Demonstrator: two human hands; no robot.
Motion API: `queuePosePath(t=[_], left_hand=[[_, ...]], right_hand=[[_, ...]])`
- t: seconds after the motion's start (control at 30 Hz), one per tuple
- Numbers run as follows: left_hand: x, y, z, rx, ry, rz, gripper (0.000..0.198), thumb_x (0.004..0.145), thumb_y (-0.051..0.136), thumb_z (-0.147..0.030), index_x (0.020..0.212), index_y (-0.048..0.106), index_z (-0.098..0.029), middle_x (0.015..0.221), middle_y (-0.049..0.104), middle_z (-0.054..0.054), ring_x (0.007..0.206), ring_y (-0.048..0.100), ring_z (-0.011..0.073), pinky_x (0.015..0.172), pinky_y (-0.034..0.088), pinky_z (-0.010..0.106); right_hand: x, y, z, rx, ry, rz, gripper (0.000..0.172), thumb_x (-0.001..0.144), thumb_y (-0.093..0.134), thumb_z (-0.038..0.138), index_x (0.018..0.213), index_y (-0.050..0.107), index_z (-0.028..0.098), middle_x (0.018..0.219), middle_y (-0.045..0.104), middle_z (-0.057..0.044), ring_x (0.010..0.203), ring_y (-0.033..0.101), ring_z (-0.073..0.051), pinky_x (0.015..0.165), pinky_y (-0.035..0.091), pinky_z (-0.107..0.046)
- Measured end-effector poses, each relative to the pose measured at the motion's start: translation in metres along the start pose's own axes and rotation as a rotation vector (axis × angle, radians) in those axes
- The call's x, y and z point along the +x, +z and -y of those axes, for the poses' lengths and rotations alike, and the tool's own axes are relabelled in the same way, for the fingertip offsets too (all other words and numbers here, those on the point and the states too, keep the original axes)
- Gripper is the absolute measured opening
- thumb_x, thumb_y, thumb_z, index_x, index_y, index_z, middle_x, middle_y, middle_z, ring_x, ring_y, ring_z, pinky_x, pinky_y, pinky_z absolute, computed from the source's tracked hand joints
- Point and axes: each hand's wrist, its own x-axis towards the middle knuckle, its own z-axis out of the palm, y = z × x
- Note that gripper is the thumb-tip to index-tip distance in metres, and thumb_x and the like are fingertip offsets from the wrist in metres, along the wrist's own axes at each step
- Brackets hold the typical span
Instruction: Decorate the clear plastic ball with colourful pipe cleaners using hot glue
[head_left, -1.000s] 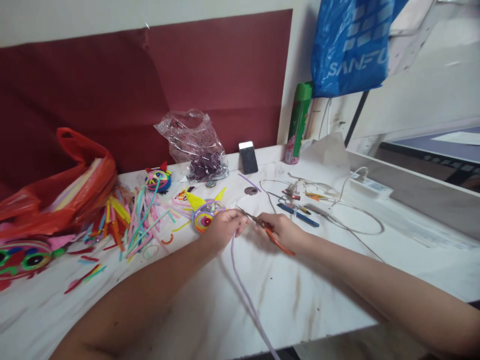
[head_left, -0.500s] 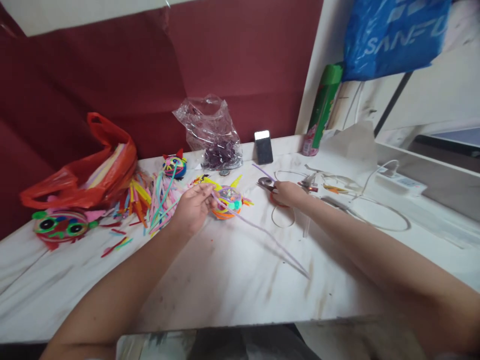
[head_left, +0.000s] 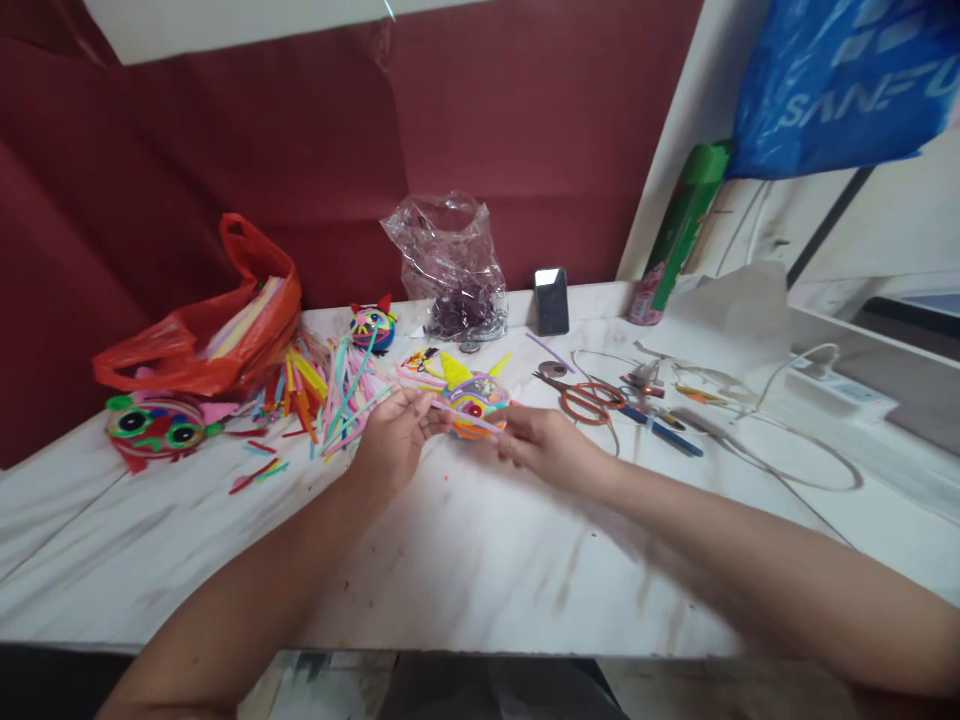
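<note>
A light purple pipe cleaner [head_left: 471, 417] is stretched between my two hands, low over the table. My left hand [head_left: 397, 430] pinches one end of it. The fingers of my right hand [head_left: 544, 445] are closed on it farther along. Just behind it sits a colourful pipe-cleaner animal head [head_left: 480, 390] with yellow pointed ears and a red eye, partly hidden by my hands. Orange-handled scissors [head_left: 589, 400] lie on the table beyond my right hand. A short purple pipe cleaner piece [head_left: 550, 352] rests behind them.
Pipe cleaners [head_left: 349, 395] are heaped at left beside a red plastic bag [head_left: 202, 345]. Two more animal heads, one green-eared [head_left: 157, 430] and one red-eared [head_left: 373, 325], stand nearby. A clear bag [head_left: 457, 270], phone [head_left: 552, 300], green spray can [head_left: 679, 235] and cables [head_left: 810, 465] lie behind and right.
My right hand has left the scissors on the table and moved left to the pipe cleaner. The view has shifted slightly, so the scene sits farther right.
</note>
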Motion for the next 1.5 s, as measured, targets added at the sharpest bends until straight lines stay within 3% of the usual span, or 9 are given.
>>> queuePosePath(t=[0.2,0.37,0.5,0.6,0.7,0.87,0.97,1.27,1.5], left_hand=[[-0.007,-0.012,0.004,-0.007,0.103,-0.053,0.024,0.069,0.074,-0.028,0.07,0.054,-0.016,0.077,0.069,0.002,0.071,0.065,0.0122,0.076,0.052,0.03],[-0.008,-0.035,-0.016,0.606,0.352,-0.091,0.021,0.077,0.066,-0.033,0.092,0.068,-0.019,0.081,0.068,0.004,0.078,0.062,0.0179,0.077,0.048,0.033],[-0.011,-0.031,-0.024,1.139,0.714,0.254,0.016,0.079,0.066,-0.035,0.086,0.071,-0.021,0.093,0.071,0.008,0.097,0.06,0.0249,0.093,0.04,0.041],[-0.012,-0.034,-0.019,1.337,0.727,0.484,0.026,0.089,0.052,-0.031,0.068,0.064,-0.02,0.066,0.065,0.006,0.068,0.055,0.0191,0.079,0.041,0.037],[-0.01,-0.048,-0.02,1.381,0.76,0.551,0.03,0.092,0.045,-0.027,0.066,0.059,-0.02,0.063,0.061,0.005,0.065,0.053,0.0179,0.073,0.041,0.033],[-0.009,-0.057,-0.034,1.368,0.76,0.371,0.028,0.092,0.05,-0.039,0.077,0.063,-0.019,0.073,0.065,0.005,0.074,0.057,0.0192,0.075,0.041,0.033],[-0.009,-0.046,-0.028,1.396,0.803,0.379,0.027,0.081,0.066,-0.045,0.088,0.067,-0.019,0.083,0.068,0.008,0.083,0.059,0.0234,0.083,0.04,0.037],[-0.017,-0.046,-0.018,1.452,0.864,0.79,0.024,0.091,0.042,-0.015,0.073,0.058,-0.019,0.072,0.059,0.006,0.073,0.05,0.019,0.076,0.039,0.035],[-0.009,-0.092,-0.035,1.595,0.829,0.616,0.026,0.094,0.043,-0.02,0.077,0.062,-0.018,0.074,0.061,0.006,0.075,0.054,0.0181,0.076,0.042,0.034]], right_hand=[[-0.002,0.03,0.005,0.066,-0.025,-0.061,0.043,0.096,0.042,0.037,0.056,0.046,0.021,0.051,0.053,0.002,0.048,0.047,-0.01,0.053,0.04,-0.022],[0.002,0.017,-0.001,-0.04,-0.012,-0.046,0.041,0.094,0.043,0.035,0.056,0.047,0.021,0.05,0.052,0.002,0.047,0.046,-0.011,0.05,0.037,-0.022],[0.004,0.018,0.001,-0.127,-0.13,0.02,0.038,0.094,0.042,0.032,0.059,0.048,0.02,0.054,0.055,0.001,0.05,0.049,-0.011,0.052,0.037,-0.022],[0.006,0.017,-0.002,-0.189,-0.224,0.065,0.035,0.097,0.04,0.032,0.069,0.057,0.019,0.064,0.063,-0.003,0.056,0.055,-0.013,0.056,0.038,-0.023],[0.006,0.005,-0.012,-0.246,-0.244,0.08,0.038,0.098,0.038,0.038,0.079,0.064,0.018,0.067,0.066,-0.006,0.057,0.055,-0.014,0.055,0.037,-0.023],[0.002,-0.011,-0.018,-0.28,-0.137,0.05,0.044,0.097,0.038,0.047,0.075,0.063,0.019,0.052,0.057,-0.001,0.047,0.048,-0.012,0.049,0.033,-0.022],[0.0,-0.007,-0.011,-0.265,-0.176,0.038,0.047,0.098,0.034,0.05,0.073,0.061,0.02,0.052,0.055,-0.001,0.046,0.048,-0.012,0.049,0.032,-0.023],[-0.006,0.0,-0.012,-0.245,-0.312,0.189,0.042,0.1,0.035,0.04,0.08,0.065,0.019,0.063,0.064,-0.004,0.052,0.054,-0.013,0.053,0.036,-0.024],[-0.003,-0.016,-0.026,-0.256,-0.221,0.245,0.042,0.098,0.038,0.037,0.071,0.064,0.018,0.057,0.062,-0.003,0.049,0.053,-0.012,0.051,0.036,-0.022]])
